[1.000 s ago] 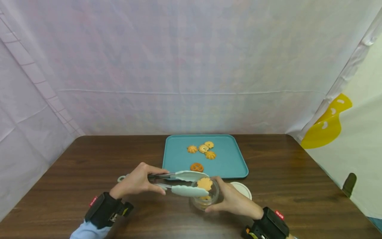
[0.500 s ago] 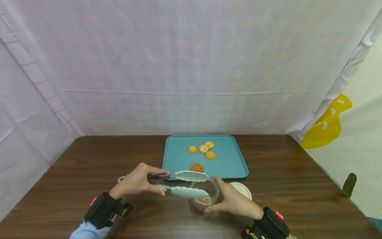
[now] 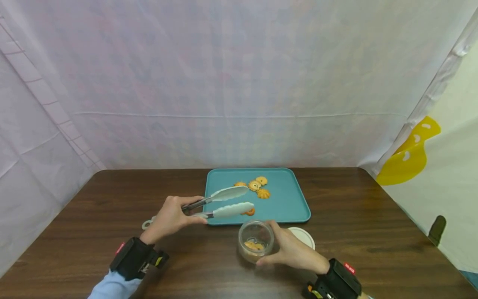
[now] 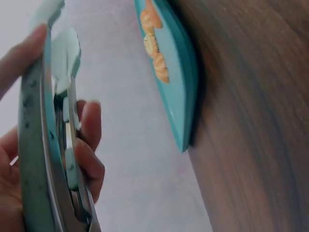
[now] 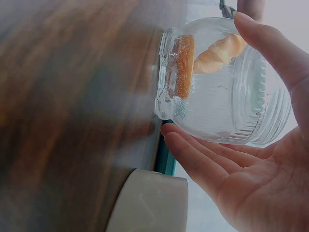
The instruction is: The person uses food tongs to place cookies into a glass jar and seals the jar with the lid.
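Note:
My left hand [image 3: 169,218] holds a pair of tongs [image 3: 230,209] with pale mint tips. The tips are spread over the front left of the blue tray [image 3: 287,207], with nothing between them. In the left wrist view, thumb and fingers lie around the metal arms of the tongs. A brown pretzel cookie [image 3: 251,211] is partly hidden behind the lower tip. Several golden cookies [image 3: 263,194] lie farther back on the tray. My right hand [image 3: 289,249] grips a lidless glass jar [image 5: 217,106] standing on the table. Inside it are a flat brown cookie [image 5: 185,67] and a paler cookie [image 5: 219,53].
A white round lid [image 3: 303,237] lies just behind my right hand, close to the tray's front edge. The dark wooden table [image 3: 130,195] spreads to both sides. A pale cloth [image 3: 224,83] hangs at its far edge.
The pale cookie between the tong tips dropped into the jar. Since then my left hand has moved the tongs up and left, from over the jar to over the tray. My right hand stays put.

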Demonstrator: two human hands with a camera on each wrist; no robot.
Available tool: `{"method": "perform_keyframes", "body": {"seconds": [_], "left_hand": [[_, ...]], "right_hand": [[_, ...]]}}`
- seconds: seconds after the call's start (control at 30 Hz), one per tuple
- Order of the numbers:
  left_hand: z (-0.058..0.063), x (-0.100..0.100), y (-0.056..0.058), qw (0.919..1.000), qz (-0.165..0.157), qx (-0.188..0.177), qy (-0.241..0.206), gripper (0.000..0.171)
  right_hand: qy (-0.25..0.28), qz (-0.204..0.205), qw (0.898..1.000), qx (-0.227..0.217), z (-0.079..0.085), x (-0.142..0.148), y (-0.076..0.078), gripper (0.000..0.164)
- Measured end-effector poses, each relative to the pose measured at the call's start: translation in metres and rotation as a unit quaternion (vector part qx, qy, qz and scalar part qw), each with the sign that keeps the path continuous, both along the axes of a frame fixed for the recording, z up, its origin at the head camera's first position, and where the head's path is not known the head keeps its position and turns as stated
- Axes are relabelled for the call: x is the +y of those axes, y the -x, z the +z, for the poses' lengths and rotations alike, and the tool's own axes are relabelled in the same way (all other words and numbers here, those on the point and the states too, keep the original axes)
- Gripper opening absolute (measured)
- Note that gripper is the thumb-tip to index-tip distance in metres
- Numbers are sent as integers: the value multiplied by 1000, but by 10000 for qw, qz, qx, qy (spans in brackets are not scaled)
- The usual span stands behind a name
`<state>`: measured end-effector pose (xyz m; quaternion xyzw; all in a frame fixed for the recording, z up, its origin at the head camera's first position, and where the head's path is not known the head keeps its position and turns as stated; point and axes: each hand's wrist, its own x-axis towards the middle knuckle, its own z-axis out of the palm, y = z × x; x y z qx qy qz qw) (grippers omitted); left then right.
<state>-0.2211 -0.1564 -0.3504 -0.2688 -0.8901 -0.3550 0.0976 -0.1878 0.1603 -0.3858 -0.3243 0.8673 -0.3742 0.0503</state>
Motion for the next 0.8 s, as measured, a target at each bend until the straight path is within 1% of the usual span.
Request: {"method": "perform_keyframes", "body": {"seconds": [0.1,0.17,0.27,0.47,0.7,0.8], "left_hand": [[-3,4,4,9997,168,15,157,57],[-6,7,7,9993,303,-34,203,56],[-10,11,13,9987,428,0,271,55],[-17,17,22,9964,602,229,545,59],[-25,23,28,9942,715,211,777,63],[-26,26,30,9928,832,152,847,64]], "right_hand": [[-5,5,10000,25,0,0,0,76],[-13,2,10000,31,1,0,0,76],[-24,5,10000,35,1,0,0,76],[-34,-33,10000,64,0,0,0,77],[-46,-42,9999,140,0,0,0,77],[-43,-49,9999,140,0,0,0,77]]}}
